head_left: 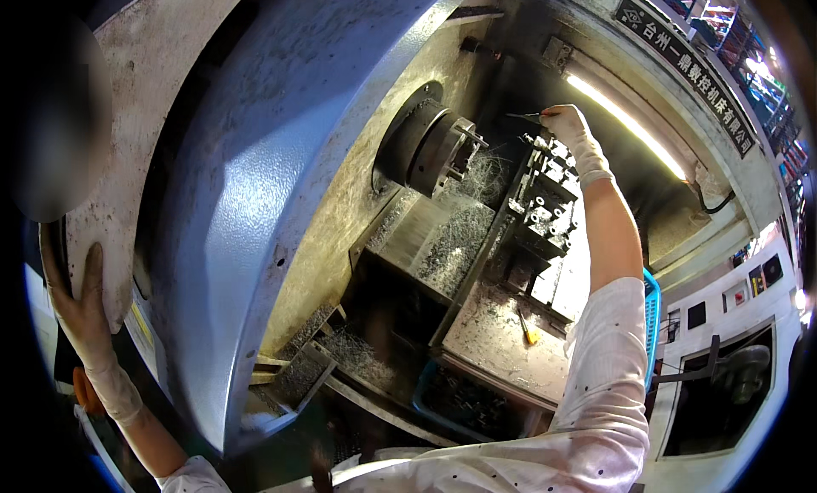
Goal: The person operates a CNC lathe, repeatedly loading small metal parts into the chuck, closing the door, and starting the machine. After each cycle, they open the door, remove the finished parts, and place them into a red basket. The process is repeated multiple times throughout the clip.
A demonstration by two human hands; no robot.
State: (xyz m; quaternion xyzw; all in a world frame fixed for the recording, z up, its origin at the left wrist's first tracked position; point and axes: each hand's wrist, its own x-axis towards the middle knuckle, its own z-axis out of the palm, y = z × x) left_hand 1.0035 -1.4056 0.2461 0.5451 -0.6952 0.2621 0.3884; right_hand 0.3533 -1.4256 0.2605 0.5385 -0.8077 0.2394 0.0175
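My right hand [565,123], in a pale glove, reaches far into the lathe and is closed round a thin, dark rod-like tool [523,115]. Its tip points left; its exact kind is too small to tell. Below that hand is the dark tool block [540,212] with several holders. To its left, the round chuck [432,148] sticks out from the wall, with curly metal shavings [487,176] beside it. My left hand [81,301], gloved too, lies with fingers stretched and apart against the edge of a pale machine panel [119,195] at the far left.
A large blue cover [264,178] stands between my arms. A yellow-handled tool [528,329] lies on the chip-strewn plate [485,344]. Blue baskets [421,391] stand near the front and behind my right arm. A lit tube lamp [630,127] runs along the right wall.
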